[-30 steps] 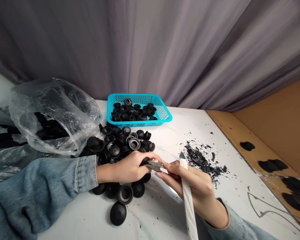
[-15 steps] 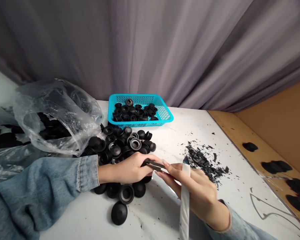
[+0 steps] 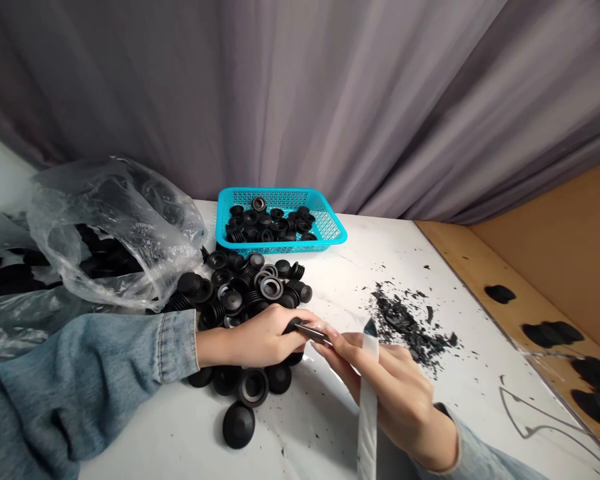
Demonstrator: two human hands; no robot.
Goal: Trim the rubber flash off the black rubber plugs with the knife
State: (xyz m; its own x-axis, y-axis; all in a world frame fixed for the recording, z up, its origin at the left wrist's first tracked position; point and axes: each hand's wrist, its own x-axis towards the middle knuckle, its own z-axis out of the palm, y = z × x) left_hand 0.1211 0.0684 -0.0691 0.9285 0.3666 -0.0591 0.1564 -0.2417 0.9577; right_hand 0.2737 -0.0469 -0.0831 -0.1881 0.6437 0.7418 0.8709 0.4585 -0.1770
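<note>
My left hand [image 3: 260, 337] is closed round a black rubber cap [image 3: 291, 325] at the near edge of a pile of black rubber caps [image 3: 245, 290]. My right hand [image 3: 385, 383] grips a knife with a white wrapped handle [image 3: 368, 407]; its metal blade [image 3: 311, 331] lies against the cap in my left hand. Both sleeves are blue denim. Several loose caps [image 3: 253, 388] lie under and in front of my left hand.
A turquoise basket [image 3: 330, 230] holding more black caps stands behind the pile. A clear plastic bag [image 3: 105, 227] of caps lies at the left. Black rubber trimmings [image 3: 405, 323] are heaped to the right. A brown board [image 3: 540, 313] with dark pieces runs along the right edge.
The knife handle has swung from leaning right to nearly upright, and my right hand has shifted slightly left toward the cap. My left hand has stayed put.
</note>
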